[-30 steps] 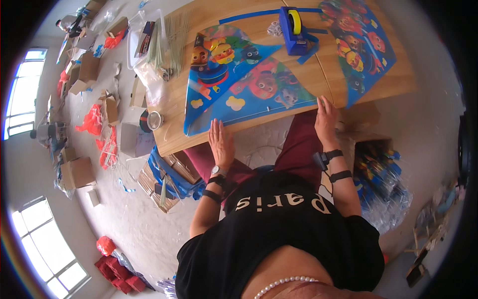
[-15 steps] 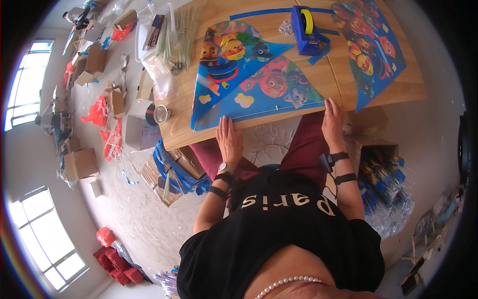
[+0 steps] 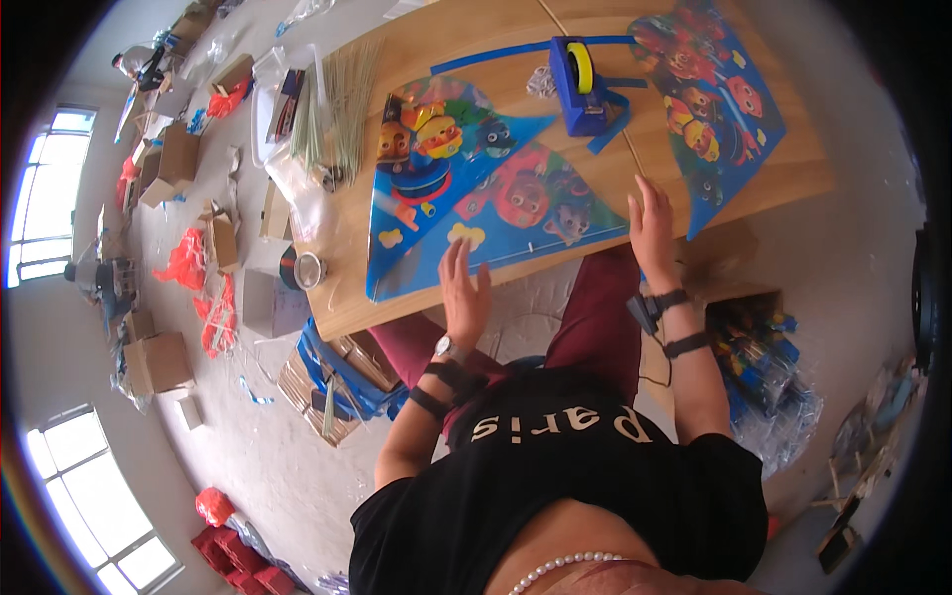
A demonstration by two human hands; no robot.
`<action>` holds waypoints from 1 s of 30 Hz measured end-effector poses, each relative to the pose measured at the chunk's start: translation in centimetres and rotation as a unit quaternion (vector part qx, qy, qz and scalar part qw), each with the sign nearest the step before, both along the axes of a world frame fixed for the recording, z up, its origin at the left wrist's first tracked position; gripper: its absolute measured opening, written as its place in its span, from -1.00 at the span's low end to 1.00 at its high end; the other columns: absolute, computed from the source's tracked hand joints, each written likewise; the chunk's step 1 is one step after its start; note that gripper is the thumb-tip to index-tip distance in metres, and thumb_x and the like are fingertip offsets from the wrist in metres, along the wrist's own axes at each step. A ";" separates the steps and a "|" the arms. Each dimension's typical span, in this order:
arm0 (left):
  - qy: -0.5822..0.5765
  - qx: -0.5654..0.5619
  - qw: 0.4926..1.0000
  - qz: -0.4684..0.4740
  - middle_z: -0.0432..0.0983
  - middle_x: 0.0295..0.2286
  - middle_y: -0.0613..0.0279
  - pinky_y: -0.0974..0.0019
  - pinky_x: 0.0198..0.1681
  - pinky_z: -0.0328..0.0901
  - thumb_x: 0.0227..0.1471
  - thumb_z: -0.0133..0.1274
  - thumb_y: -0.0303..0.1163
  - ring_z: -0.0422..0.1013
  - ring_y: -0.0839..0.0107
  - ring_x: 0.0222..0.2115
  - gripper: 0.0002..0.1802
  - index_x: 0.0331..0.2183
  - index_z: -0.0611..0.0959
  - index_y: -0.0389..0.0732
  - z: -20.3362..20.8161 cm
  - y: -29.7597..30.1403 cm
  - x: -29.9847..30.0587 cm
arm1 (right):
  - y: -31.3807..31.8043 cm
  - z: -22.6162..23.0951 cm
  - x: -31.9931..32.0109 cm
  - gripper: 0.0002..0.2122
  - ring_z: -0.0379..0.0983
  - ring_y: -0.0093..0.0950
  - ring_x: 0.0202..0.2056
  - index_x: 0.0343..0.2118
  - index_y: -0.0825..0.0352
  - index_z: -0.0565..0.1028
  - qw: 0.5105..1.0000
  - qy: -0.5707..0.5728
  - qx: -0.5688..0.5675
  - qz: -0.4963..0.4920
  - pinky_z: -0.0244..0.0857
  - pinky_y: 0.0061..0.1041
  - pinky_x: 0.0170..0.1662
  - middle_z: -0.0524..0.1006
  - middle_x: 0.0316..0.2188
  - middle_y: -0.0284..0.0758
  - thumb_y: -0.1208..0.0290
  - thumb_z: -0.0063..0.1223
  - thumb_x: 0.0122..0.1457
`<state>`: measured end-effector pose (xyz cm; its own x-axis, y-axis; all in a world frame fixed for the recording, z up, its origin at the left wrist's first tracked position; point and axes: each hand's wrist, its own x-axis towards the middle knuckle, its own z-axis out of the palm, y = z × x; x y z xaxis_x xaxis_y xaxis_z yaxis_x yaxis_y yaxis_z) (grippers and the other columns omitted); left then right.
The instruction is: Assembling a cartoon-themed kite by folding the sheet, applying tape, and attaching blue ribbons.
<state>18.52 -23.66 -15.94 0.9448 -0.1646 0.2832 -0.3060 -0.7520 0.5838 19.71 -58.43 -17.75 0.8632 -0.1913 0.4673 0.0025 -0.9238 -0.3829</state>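
A blue cartoon-printed plastic sheet (image 3: pixel 511 230), shaped like a kite sail, lies on the wooden table by its front edge. Its left part is folded over in a triangular flap (image 3: pixel 421 183). A thin white rod (image 3: pixel 516 250) runs along its near edge. Over that edge my left hand (image 3: pixel 466 302) is open, fingers apart and holding nothing; whether it touches the sheet I cannot tell. Beside the right corner my right hand (image 3: pixel 652 233) is open too, fingers stretched away from me. A second printed sheet (image 3: pixel 714 119) lies farther right.
Behind the sheet stands a blue tape dispenser (image 3: pixel 578 89) with a yellow roll; blue strips (image 3: pixel 526 52) lie around it. Thin pale sticks (image 3: pixel 342 109) and a clear plastic tub (image 3: pixel 263 119) are at the left. A round tin (image 3: pixel 309 270) sits on the table's left edge.
Both hands have moved farther over the table. My left hand has left the sheet's near edge with fingers spreading, and my right has moved past the corner. The whole view has shifted slightly.
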 end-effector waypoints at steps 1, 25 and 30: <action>0.028 -0.075 0.996 -0.028 0.33 0.13 -0.15 0.00 0.23 0.17 0.14 0.12 -0.46 0.25 -0.12 0.16 -0.46 0.16 0.43 -0.28 1.0 -1.6 1.5 | -0.3 0.4 2.4 -0.63 0.41 -0.12 0.08 0.15 0.35 0.41 0.995 -0.010 0.094 0.018 0.27 -0.20 0.13 0.48 0.07 -0.11 0.41 0.06 0.32; 0.344 -0.581 0.733 -0.081 0.58 -0.40 0.09 0.30 -0.27 0.44 0.16 0.02 -0.35 0.54 0.29 -0.38 -0.72 -0.37 0.64 -0.42 -3.2 -22.3 21.4 | -3.6 5.4 17.2 -0.79 0.44 -0.69 -0.34 -0.27 0.29 0.64 0.734 0.220 0.637 0.084 0.27 -0.61 -0.23 0.59 -0.38 -0.51 0.23 0.21 0.26; 0.426 -0.562 0.706 -0.065 0.61 -0.23 -0.03 0.24 -0.03 0.45 0.23 -0.02 -0.48 0.55 0.22 -0.18 -0.74 -0.19 0.59 -0.52 -2.3 -23.2 21.3 | -2.4 2.1 9.6 -0.74 0.42 -0.71 -0.32 -0.24 0.37 0.62 0.823 0.156 0.546 0.001 0.30 -0.59 -0.24 0.57 -0.37 -0.50 0.23 0.19 0.27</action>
<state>39.86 -46.83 -18.22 0.8483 -0.3890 -0.3591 0.4933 0.3346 0.8029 29.29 -60.81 -15.64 0.9093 -0.3491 -0.2266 -0.2518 -0.0279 -0.9674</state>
